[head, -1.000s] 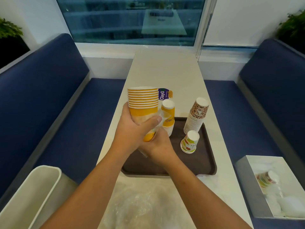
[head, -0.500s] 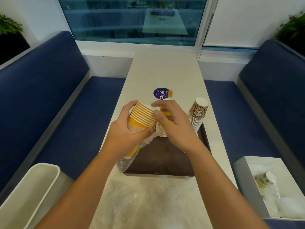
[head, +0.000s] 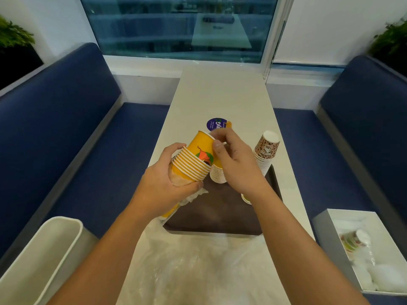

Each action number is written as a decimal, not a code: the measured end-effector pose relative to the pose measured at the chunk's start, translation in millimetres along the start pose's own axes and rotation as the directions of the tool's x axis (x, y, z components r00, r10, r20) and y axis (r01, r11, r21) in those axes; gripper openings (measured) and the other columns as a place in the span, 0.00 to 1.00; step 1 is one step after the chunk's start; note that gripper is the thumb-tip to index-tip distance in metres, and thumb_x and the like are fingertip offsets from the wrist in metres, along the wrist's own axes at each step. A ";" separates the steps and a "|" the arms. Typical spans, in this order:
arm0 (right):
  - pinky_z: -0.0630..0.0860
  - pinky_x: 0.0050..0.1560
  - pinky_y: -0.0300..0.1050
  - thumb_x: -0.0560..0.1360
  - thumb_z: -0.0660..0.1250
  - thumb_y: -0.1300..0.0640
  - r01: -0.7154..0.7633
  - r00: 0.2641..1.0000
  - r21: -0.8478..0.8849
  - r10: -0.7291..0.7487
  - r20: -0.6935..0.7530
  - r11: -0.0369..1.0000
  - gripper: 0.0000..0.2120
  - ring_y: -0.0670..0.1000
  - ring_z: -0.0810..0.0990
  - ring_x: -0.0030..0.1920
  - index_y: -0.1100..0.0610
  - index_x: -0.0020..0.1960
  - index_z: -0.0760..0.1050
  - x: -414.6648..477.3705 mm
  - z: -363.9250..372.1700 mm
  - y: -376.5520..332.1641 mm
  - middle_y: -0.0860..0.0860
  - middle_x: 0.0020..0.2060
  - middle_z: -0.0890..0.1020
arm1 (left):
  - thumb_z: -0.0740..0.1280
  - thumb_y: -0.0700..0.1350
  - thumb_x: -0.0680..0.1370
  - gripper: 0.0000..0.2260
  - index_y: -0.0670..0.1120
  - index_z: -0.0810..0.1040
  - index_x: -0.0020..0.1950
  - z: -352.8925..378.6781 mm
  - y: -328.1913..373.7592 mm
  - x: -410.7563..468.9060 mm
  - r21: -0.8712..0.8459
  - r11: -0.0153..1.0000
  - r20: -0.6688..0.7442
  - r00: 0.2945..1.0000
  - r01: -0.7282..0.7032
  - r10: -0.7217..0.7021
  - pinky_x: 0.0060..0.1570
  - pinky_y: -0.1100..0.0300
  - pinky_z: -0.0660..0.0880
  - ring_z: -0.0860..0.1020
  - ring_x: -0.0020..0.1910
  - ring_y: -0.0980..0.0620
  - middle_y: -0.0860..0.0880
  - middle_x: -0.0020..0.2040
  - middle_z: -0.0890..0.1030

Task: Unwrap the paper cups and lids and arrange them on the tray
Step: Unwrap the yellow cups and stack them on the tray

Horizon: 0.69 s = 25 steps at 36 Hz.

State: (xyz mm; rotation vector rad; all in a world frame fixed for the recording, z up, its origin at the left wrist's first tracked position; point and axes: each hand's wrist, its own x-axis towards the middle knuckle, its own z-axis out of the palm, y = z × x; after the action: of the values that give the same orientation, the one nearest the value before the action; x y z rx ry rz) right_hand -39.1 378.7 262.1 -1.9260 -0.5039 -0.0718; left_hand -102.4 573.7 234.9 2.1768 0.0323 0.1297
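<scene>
My left hand (head: 167, 183) grips a stack of yellow paper cups (head: 193, 160), tilted with its closed end pointing up and away, above the left edge of the brown tray (head: 220, 216). Crumpled clear wrap (head: 193, 195) hangs below that hand. My right hand (head: 235, 164) pinches the top end of the same stack. Behind my hands a second yellow cup stack (head: 217, 175) stands on the tray. A brown patterned cup stack (head: 265, 153) stands at the tray's far right corner. A small colourful cup (head: 245, 198) shows partly under my right wrist.
Loose clear plastic (head: 198, 260) lies on the white table in front of the tray. A purple round sticker (head: 217, 124) is beyond the tray. A white bin (head: 41, 256) stands lower left. A white box (head: 361, 249) with wrapped cups and lids sits on the right bench.
The yellow stack was turned over and tilted, closed end now up. My right hand came from under the stack to its top end. The wrap slid down toward my left hand.
</scene>
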 end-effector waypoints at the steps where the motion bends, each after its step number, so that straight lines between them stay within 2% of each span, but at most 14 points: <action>1: 0.78 0.55 0.37 0.86 0.59 0.56 0.070 0.997 -0.059 -0.069 0.026 0.996 0.14 0.41 0.76 0.60 0.41 0.69 0.70 -0.5 -0.4 -0.7 0.41 0.61 0.76 | 0.78 0.64 0.69 0.38 0.70 0.61 0.73 -0.6 -0.5 -0.1 0.000 1.000 0.002 1.000 0.002 -0.002 0.49 0.63 0.81 0.81 0.56 0.55 0.65 0.61 0.75; 4: 0.73 0.65 0.38 0.82 0.64 0.62 0.255 0.952 -0.329 -0.177 0.250 0.909 0.32 0.44 0.67 0.69 0.36 0.78 0.59 -0.2 -3.3 -1.0 0.43 0.77 0.58 | 0.77 0.65 0.69 0.38 0.70 0.61 0.73 -4.2 -2.9 1.1 -0.014 1.000 0.011 1.000 0.013 -0.013 0.51 0.62 0.81 0.80 0.57 0.55 0.66 0.61 0.75; 6: 0.70 0.69 0.48 0.79 0.71 0.60 0.366 0.912 -0.544 -0.176 0.370 0.755 0.39 0.52 0.63 0.74 0.35 0.79 0.55 2.6 -2.5 3.0 0.42 0.81 0.49 | 0.77 0.65 0.69 0.38 0.70 0.61 0.74 -6.0 -3.7 2.2 -0.017 1.000 0.020 1.000 0.017 -0.016 0.52 0.64 0.80 0.79 0.58 0.56 0.68 0.61 0.74; 8: 0.71 0.69 0.57 0.75 0.76 0.60 0.425 0.900 -0.647 -0.215 0.380 0.633 0.42 0.58 0.62 0.75 0.38 0.79 0.57 8.2 -0.5 8.9 0.46 0.82 0.50 | 0.77 0.65 0.69 0.38 0.70 0.61 0.73 -6.7 -3.1 4.3 0.004 1.000 0.042 0.999 0.015 -0.015 0.50 0.67 0.78 0.79 0.58 0.57 0.69 0.61 0.73; 11: 0.74 0.66 0.61 0.73 0.78 0.61 0.406 0.911 -0.717 -0.316 0.266 0.567 0.39 0.61 0.65 0.70 0.45 0.78 0.64 19.9 -4.2 20.1 0.51 0.80 0.60 | 0.77 0.63 0.70 0.36 0.70 0.61 0.72 -6.5 -2.9 7.8 -0.002 1.000 0.054 0.998 0.024 -0.024 0.45 0.71 0.76 0.79 0.58 0.57 0.69 0.60 0.73; 14: 0.76 0.61 0.62 0.71 0.79 0.58 0.273 0.927 -0.761 -0.373 0.043 0.589 0.36 0.62 0.67 0.65 0.49 0.75 0.69 33.3 -13.2 32.1 0.53 0.75 0.68 | 0.77 0.63 0.69 0.38 0.69 0.62 0.73 -7.9 -4.5 12.4 -0.032 0.998 0.020 0.999 0.047 -0.047 0.45 0.69 0.76 0.79 0.58 0.57 0.68 0.61 0.73; 17: 0.76 0.58 0.57 0.71 0.79 0.51 0.109 0.927 -0.707 -0.328 -0.181 0.698 0.34 0.59 0.69 0.62 0.54 0.72 0.70 46.4 -18.1 44.6 0.53 0.68 0.75 | 0.78 0.62 0.69 0.39 0.68 0.61 0.74 -7.8 -4.6 18.1 -0.063 0.996 0.005 0.998 0.068 -0.068 0.47 0.68 0.77 0.78 0.58 0.58 0.67 0.61 0.73; 20: 0.75 0.58 0.50 0.72 0.78 0.45 -0.045 0.917 -0.546 -0.182 -0.355 0.837 0.34 0.54 0.69 0.63 0.53 0.72 0.68 59.2 -14.4 56.5 0.51 0.65 0.75 | 0.78 0.60 0.70 0.38 0.69 0.61 0.74 -5.6 -4.1 23.9 -0.070 0.994 -0.004 0.997 0.081 -0.082 0.41 0.73 0.75 0.78 0.57 0.61 0.69 0.59 0.73; 23: 0.77 0.60 0.52 0.72 0.76 0.39 -0.211 0.886 -0.310 0.048 -0.461 0.927 0.35 0.52 0.71 0.64 0.48 0.73 0.66 68.8 -2.7 71.8 0.47 0.65 0.76 | 0.79 0.60 0.70 0.37 0.70 0.61 0.73 -0.8 -5.9 31.3 -0.083 0.992 -0.012 0.995 0.094 -0.096 0.38 0.76 0.74 0.76 0.57 0.69 0.72 0.58 0.73; 25: 0.79 0.61 0.53 0.72 0.76 0.38 -0.286 0.872 -0.198 0.169 -0.459 0.937 0.36 0.52 0.75 0.64 0.47 0.73 0.65 69.6 6.6 81.2 0.46 0.64 0.78 | 0.79 0.60 0.70 0.38 0.70 0.61 0.74 2.8 -7.0 34.7 -0.085 0.990 -0.016 0.994 0.109 -0.111 0.40 0.74 0.74 0.77 0.57 0.64 0.70 0.60 0.72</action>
State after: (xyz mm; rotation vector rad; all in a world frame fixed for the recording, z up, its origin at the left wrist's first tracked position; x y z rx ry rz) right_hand 53.5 380.4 208.2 -2.1299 0.0447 -0.4254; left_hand -67.4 578.0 230.4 2.0848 0.1557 0.0892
